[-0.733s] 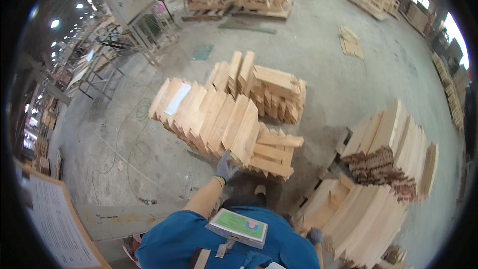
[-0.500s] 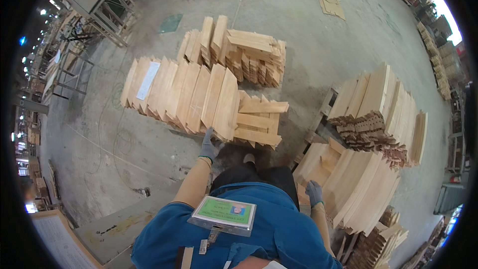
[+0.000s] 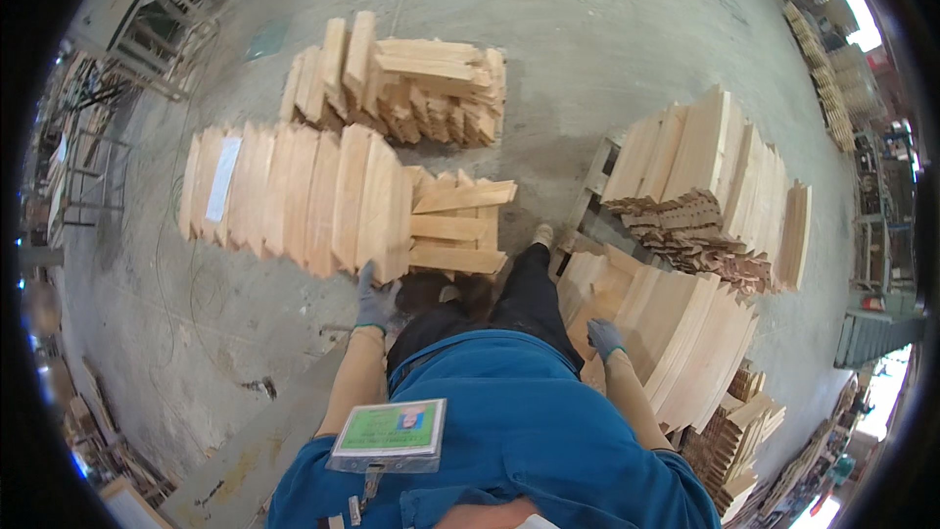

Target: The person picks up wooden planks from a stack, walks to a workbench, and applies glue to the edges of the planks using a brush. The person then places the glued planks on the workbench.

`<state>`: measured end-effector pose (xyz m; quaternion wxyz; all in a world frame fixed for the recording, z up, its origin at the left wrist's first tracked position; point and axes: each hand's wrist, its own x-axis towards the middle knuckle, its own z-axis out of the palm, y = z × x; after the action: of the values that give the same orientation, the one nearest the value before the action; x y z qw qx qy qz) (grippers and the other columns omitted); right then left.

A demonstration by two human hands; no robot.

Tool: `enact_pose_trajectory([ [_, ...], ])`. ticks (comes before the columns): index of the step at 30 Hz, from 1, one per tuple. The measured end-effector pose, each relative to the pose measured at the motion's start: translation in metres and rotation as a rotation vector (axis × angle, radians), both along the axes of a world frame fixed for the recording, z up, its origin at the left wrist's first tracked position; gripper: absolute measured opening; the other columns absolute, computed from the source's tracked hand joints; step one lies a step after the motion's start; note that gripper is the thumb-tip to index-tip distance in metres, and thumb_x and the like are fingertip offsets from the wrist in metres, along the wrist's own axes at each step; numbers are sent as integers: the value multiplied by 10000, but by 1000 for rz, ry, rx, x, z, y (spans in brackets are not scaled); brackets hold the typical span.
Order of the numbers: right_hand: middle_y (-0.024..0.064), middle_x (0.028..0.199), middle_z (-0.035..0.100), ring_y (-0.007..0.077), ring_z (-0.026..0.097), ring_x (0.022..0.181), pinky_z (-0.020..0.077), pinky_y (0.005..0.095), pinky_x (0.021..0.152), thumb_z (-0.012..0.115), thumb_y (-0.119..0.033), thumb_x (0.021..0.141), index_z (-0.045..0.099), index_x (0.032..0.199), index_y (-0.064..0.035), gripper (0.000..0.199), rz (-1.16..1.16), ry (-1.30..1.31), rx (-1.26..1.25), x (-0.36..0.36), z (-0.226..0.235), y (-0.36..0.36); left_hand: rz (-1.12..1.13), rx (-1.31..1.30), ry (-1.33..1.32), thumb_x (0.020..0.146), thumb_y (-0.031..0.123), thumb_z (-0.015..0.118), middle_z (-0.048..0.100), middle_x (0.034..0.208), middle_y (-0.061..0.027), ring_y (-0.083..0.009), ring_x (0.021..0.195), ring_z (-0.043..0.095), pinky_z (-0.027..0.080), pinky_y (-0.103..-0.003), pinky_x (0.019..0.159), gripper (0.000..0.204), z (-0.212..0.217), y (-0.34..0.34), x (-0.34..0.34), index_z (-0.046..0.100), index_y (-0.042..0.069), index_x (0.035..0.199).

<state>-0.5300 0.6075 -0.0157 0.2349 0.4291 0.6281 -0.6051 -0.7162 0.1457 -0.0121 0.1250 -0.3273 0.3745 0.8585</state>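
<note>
My left hand (image 3: 373, 304), in a grey glove, is at the near edge of a long row of pale wooden boards (image 3: 323, 191) with angled ends. Its fingers point forward and meet the nearest boards, the thumb spread away from them; nothing is gripped. Over on the right, my gloved right hand (image 3: 605, 336) hangs beside a stack of wide boards (image 3: 656, 328). The fingers look loosely bent and hold nothing that I can see. Short crossed wooden pieces (image 3: 455, 225) lie at the right end of the left row.
Another wood pile (image 3: 411, 88) stands behind the row. To the right, a tall stack of boards (image 3: 705, 167) sits by a pallet (image 3: 599, 171). A grey bench surface (image 3: 255, 451) is at lower left. My right shoe (image 3: 543, 234) is between the piles.
My right leg has stepped forward between the piles, and the view has shifted so the stacks sit farther left. My left hand stays at the row's near edge; the right stays by the stack.
</note>
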Motion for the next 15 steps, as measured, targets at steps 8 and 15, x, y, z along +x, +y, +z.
enact_pose_trajectory([
  [8, 12, 618, 527, 120, 523, 536, 416, 240, 487, 491, -180, 871, 578, 995, -58, 194, 307, 83, 280, -121, -64, 91, 187, -349, -30, 744, 504, 616, 375, 1279, -93, -272, 1141, 391, 398, -416, 894, 690, 38, 54, -5, 396, 111, 1267],
  [15, -2, 624, 509, 94, 463, 499, 369, 235, 445, 534, -179, 845, 590, 954, -48, 179, 321, 248, 265, -197, -80, 227, 552, -372, -642, 867, 437, 495, 447, 1119, -108, -231, 999, 473, 429, -300, 757, 462, 68, 172, -54, 389, 191, 1243],
])
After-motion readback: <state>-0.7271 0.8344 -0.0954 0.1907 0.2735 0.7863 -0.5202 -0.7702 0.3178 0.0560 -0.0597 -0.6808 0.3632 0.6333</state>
